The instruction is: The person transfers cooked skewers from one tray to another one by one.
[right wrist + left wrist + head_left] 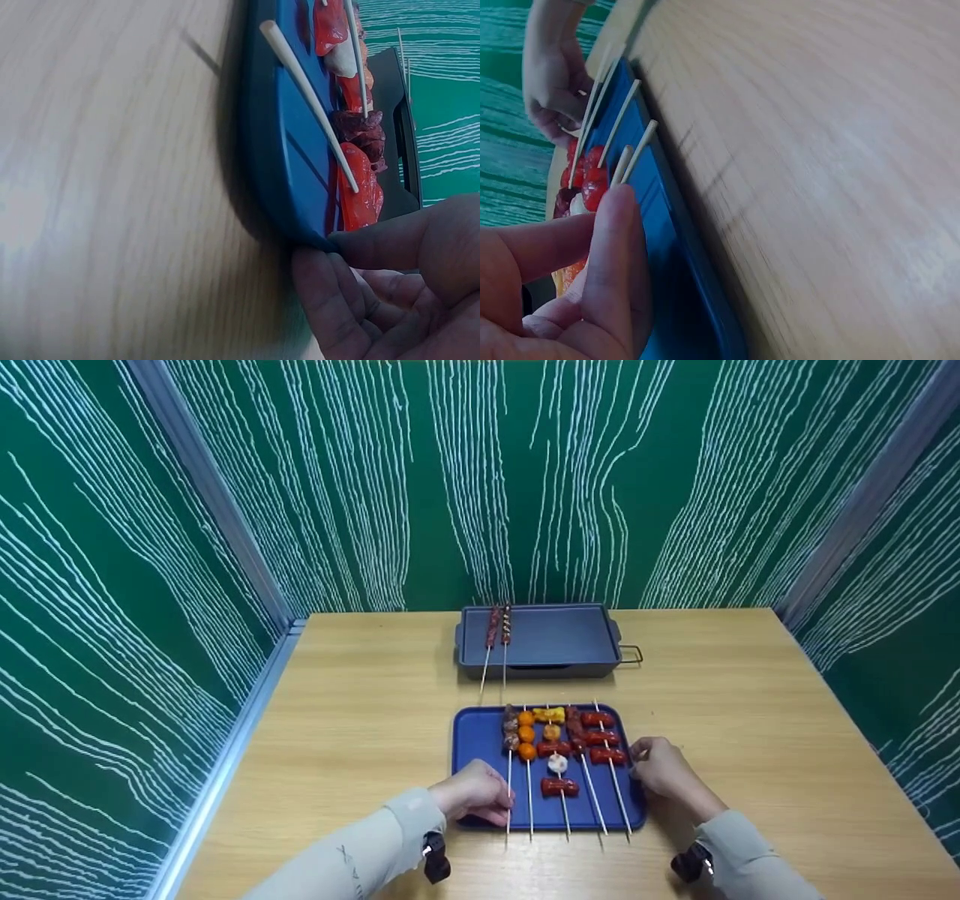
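A blue tray (476,735) holds several skewers side by side, their wooden sticks reaching past its near rim. My left hand (480,793) is over the tray's near left part. Its thumb and fingers pinch the stick of the leftmost skewer (511,735), threaded with brown meat pieces; the stick's end pokes out past the fingertips in the left wrist view. Beside it lies a skewer of orange balls (526,735). At the tray's right side my right hand (664,769) pinches the rim, close by the red sausage skewer (602,737).
Behind the tray stands a dark grey griddle pan (559,634) with a wire handle (632,654) at its right. Two skewers (493,628) lie on its left part, sticks hanging over the front. Green walls with white lines enclose the wooden table (375,697).
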The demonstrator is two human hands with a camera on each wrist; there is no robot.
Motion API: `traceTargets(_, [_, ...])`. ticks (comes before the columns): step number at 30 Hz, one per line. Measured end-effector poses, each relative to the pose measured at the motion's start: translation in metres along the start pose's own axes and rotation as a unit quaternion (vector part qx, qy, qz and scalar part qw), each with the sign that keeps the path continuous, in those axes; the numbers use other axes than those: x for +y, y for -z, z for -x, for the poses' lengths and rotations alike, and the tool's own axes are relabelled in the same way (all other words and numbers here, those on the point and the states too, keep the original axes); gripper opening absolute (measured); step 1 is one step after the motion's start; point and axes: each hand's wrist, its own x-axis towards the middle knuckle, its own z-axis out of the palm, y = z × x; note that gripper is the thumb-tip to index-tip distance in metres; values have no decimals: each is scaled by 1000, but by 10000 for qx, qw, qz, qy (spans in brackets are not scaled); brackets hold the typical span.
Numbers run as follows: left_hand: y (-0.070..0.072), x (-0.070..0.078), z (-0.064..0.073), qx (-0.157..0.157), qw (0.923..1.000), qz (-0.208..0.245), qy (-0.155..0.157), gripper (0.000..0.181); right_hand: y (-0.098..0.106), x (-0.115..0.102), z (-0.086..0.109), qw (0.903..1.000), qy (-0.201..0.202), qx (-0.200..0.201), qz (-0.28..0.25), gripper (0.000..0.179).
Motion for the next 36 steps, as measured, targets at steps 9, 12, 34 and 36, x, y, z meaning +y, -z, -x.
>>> traceTargets(9, [-6, 4, 0, 340, 9975, -569, -262, 25, 0, -1, 0, 10000, -36, 18, -19, 20])
traceTargets(12, [-7, 4, 1, 473, 9951, -810, -322, 35, 0, -1, 0, 10000, -40, -7, -55, 20])
traceTargets(34, [20, 54, -3, 1009, 9842, -1086, -964, 31, 0, 0, -1, 10000, -94, -6, -26, 17])
traceTargets(36, [24, 63, -4, 1067, 9827, -1085, -1060, 29, 0, -1, 0, 9999, -104, 17, -8, 17])
